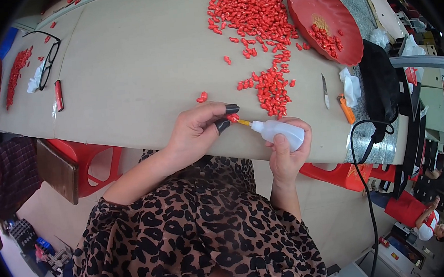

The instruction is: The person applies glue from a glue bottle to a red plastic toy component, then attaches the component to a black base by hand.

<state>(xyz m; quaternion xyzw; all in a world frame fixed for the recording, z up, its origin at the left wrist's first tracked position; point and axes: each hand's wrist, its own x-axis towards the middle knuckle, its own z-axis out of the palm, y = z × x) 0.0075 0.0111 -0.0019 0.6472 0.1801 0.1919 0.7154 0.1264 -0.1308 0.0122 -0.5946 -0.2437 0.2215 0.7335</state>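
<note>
Between the black-covered thumb and finger of my left hand (200, 127) is a small red gourd-shaped piece (233, 118). My right hand (291, 153) is wrapped round a white squeeze bottle (280, 132). The bottle lies tilted, its yellowish narrow tip touching or almost touching the red piece; which of the two I cannot tell. Two or so more red pieces (202, 97) lie just beyond my left hand. A loose cluster of red pieces (273, 92) lies past the bottle and runs back to a large heap (250, 9).
A red scalloped dish (350, 37) with red pieces stands at the far right. Near it lie a small knife (325, 92), an orange cutter (345, 109), tissue (351, 87) and a black bag (381, 87). Eyeglasses (49, 64) and a red stick-like tool (59, 95) lie at left.
</note>
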